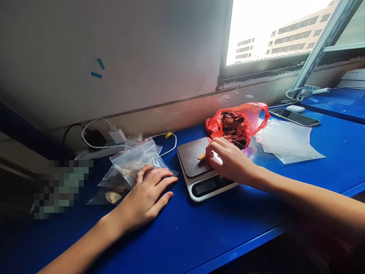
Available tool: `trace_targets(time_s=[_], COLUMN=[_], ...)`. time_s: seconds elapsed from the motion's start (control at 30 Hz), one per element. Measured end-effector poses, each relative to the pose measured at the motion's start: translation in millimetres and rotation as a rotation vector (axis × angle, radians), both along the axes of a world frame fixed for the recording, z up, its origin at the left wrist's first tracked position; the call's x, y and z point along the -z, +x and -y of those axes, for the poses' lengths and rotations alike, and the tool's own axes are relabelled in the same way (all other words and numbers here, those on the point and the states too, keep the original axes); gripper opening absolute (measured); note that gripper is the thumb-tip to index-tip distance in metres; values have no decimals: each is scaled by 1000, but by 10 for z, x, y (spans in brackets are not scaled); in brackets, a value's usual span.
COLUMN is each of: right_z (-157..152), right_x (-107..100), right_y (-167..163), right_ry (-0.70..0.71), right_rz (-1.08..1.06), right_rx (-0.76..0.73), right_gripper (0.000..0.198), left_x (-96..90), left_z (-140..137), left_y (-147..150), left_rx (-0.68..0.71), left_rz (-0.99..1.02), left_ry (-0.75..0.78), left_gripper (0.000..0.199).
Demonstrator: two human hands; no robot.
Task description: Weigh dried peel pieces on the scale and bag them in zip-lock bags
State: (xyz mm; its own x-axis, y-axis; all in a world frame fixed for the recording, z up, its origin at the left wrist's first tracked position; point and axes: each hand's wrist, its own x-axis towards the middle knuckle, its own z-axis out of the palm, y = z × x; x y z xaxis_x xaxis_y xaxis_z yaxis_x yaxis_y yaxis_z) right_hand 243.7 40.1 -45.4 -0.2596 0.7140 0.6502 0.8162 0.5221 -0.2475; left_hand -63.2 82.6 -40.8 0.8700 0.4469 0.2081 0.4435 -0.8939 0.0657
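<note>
Taking the kitchen-type scale as the middle of our clock, we've got a wide stretch of blue tabletop at 6 o'clock, running down to the table's front edge, which slants up toward 4 o'clock; the wall hems us in around 11, and at 1 the red plastic bag, gaping with dark reddish-brown slices, sits just beside the scale, so that side's tight; between 2 and 3 there's a stack of flat see-through bags, with a phone behind it at 2; between 9 and 10 a white charger and its cable crowd the back. As for our hands, the right hand reaches in from 4 o'clock, wrist low, knuckles up, thumb and fingertips pinched on a small brown piece at the plate; we can't tell if it touches the metal; the left hand comes from 7, palm down, fingers spread and loosely bent over zip bags at 9, thumb out toward the scale with a narrow gap between; a pale chunk shows through the plastic near that wrist.
</note>
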Motion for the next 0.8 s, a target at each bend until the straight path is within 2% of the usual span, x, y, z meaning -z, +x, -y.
trace_targets(time_s=[0.2, 0.27, 0.4, 0.47, 0.6, 0.7, 0.8], right_z=[45, 49, 19, -7, -84, -193, -350], right_x=[-64, -121, -285, -361, -419, -362, -240], right_y=[6, 36, 253, 423, 730, 903, 1063], right_ry=[-54, -26, 114, 117, 18, -106, -218], right_rz=[-34, -54, -121, -181, -295, -293, -193], right_rx=[-124, -113, 50, 162, 383, 443, 498], right_gripper=[5, 6, 16, 19, 21, 23, 25], left_x=[-3, -4, -5, -6, -5, -3, -3], left_z=[6, 8, 2, -2, 8, 18, 19], left_y=[4, 5, -6, -12, -8, 0, 0], left_rx=[2, 2, -2, -4, -15, -12, -7], left_rz=[-5, -1, -10, -36, -23, -9, -9], left_ry=[-1, -9, -18, -26, -36, -33, -28], left_gripper=[34, 34, 35, 37, 35, 35, 34])
